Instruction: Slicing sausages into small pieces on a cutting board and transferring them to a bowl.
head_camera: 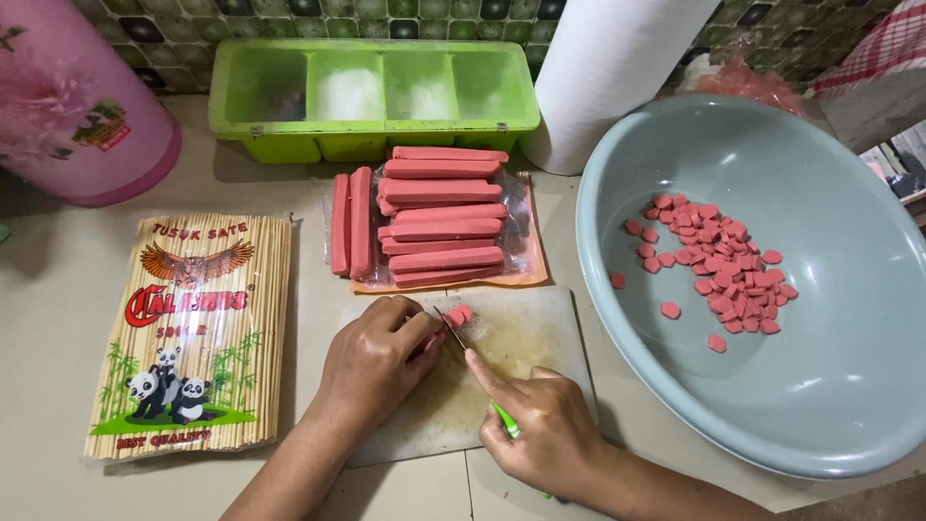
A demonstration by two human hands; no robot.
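Fingers of the left hand (376, 362) clamp the sausage (457, 315) on the board (521, 338); right hand (540, 434) grips the knife (451, 330).

— Held items?
— Left hand (376, 359) pins a sausage (457, 315) on the board (521, 338); right hand (545, 434) grips a knife (451, 331), blade on the sausage.

— Surroundings?
— Whole sausages (439, 229) just beyond the hands; basin (820, 405) of slices (719, 265) right of them; skewer pack (193, 328) left; green tray (371, 96) farther back.
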